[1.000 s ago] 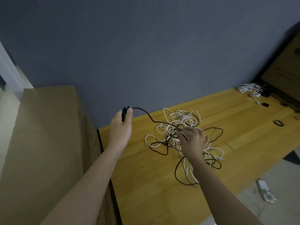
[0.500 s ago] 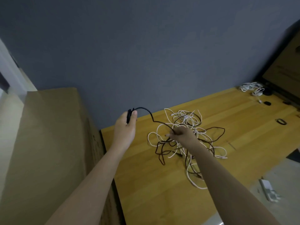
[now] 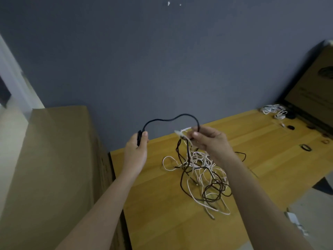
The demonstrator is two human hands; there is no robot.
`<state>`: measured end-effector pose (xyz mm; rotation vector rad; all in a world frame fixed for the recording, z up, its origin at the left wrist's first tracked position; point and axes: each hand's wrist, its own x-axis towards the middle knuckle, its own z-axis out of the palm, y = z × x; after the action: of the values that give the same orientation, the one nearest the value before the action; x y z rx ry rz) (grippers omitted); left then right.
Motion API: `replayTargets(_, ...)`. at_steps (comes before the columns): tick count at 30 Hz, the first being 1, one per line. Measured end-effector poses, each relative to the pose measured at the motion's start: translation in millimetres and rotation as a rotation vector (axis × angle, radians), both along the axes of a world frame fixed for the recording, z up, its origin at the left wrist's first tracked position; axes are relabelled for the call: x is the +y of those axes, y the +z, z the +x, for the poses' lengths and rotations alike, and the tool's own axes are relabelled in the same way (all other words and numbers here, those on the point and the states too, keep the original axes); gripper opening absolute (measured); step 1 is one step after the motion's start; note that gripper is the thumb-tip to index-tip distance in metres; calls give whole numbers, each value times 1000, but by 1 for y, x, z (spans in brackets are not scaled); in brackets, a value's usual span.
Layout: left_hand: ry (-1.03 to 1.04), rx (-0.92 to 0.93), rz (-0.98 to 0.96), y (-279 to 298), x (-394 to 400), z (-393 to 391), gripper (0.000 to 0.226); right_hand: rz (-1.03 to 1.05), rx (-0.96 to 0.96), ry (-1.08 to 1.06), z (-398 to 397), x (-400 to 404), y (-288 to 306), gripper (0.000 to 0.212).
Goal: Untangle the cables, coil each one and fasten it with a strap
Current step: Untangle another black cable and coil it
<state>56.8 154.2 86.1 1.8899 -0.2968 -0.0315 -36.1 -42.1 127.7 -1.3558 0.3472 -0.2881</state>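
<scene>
The left hand (image 3: 136,152) grips the thin black cable (image 3: 167,118) by its plug end, the right hand (image 3: 210,141) pinches it further along with white strands, so the free span arches between them above the tangled heap (image 3: 201,175) on the yellow wooden surface (image 3: 261,159).

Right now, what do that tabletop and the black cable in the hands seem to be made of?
The tabletop looks like yellowish wood or wood-look laminate: long grain lines, soft sheen. The black cable seems rubber or plastic coated, matte, bending in a smooth arc between the left hand and the right hand; a woven sheath can't be excluded.
</scene>
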Motion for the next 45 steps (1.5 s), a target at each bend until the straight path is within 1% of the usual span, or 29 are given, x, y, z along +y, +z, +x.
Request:
replayTargets(3,-44,-15,-7,2,-2,-4,40,-125,-164,-238,12,10,22,17)
replayTargets(5,-51,27,-26,2,-4,-3,36,-388,-162,-326,19,11,20,22)
replayTargets(6,-44,65,-44,2,-4,-2,35,-630,-72,-311,22,8,12,24)
replayTargets(8,-25,124,-73,1,-3,1,36,-1151,287,-145,29,-4,-2,21)
replayTargets(9,-21,125,-61,1,-2,2,36,-1269,419,-108,32,-10,-2,19)
replayTargets(10,-30,108,-38,2,-1,1,37,-1259,450,-142,36,-14,3,20)
replayTargets(11,-51,80,-21,2,0,0,37,-1155,370,-238,41,-17,13,22)
replayTargets(13,-124,21,-17,3,1,-3,36,-886,23,-471,48,-14,40,24)
replayTargets(14,-163,3,-20,3,1,-4,35,-810,-158,-543,50,-11,50,23)
replayTargets(15,-187,-5,-23,3,0,-5,35,-803,-248,-545,50,-8,54,21)
replayTargets(16,-188,0,-21,2,-1,-6,35,-844,-245,-491,48,-5,53,19)
replayTargets(17,-170,16,-19,2,-2,-6,36,-965,-103,-380,49,-6,45,14)
replayTargets(19,-118,53,-23,1,-2,-5,38,-1274,304,-65,50,-14,22,8)
replayTargets(20,-97,59,-26,1,-1,-4,40,-1321,381,-29,51,-17,17,9)
replayTargets(21,-87,54,-26,2,0,-4,40,-1263,324,-102,52,-18,18,10)
replayTargets(22,-89,43,-18,3,1,-5,39,-1160,200,-220,53,-17,23,11)
replayTargets(24,-131,22,5,3,1,-8,35,-1029,-125,-493,52,-8,36,13)
replayTargets(25,-154,22,12,3,0,-9,33,-1013,-232,-551,52,-4,38,15)
replayTargets(26,-168,33,14,2,-1,-11,32,-1024,-237,-533,50,-3,36,17)
replayTargets(27,-166,52,6,1,-1,-10,33,-1059,-143,-442,50,-5,26,18)
replayTargets(29,-123,104,-20,0,0,-8,38,-1218,285,-98,45,-12,-7,14)
replayTargets(30,-104,120,-7,0,0,-7,39,-1238,418,-7,39,-17,-22,13)
replayTargets(31,-104,127,15,0,1,-7,40,-1187,451,-15,34,-21,-35,14)
replayTargets(33,-149,168,-2,-1,0,-9,40,-942,341,-163,26,-18,-47,20)
replayTargets(35,-205,267,-86,1,1,-10,40,-657,221,-285,25,-11,-51,24)
replayTargets(37,-266,385,-201,4,2,-10,42,-527,182,-317,26,-4,-55,24)
replayTargets(39,-299,481,-345,8,6,-11,45,-641,223,-242,23,3,-66,25)
replayTargets(43,-340,599,-592,11,9,-13,45,-979,346,29,6,21,-104,29)
replayTargets(45,-333,604,-611,10,9,-13,45,-972,355,103,-2,32,-118,30)
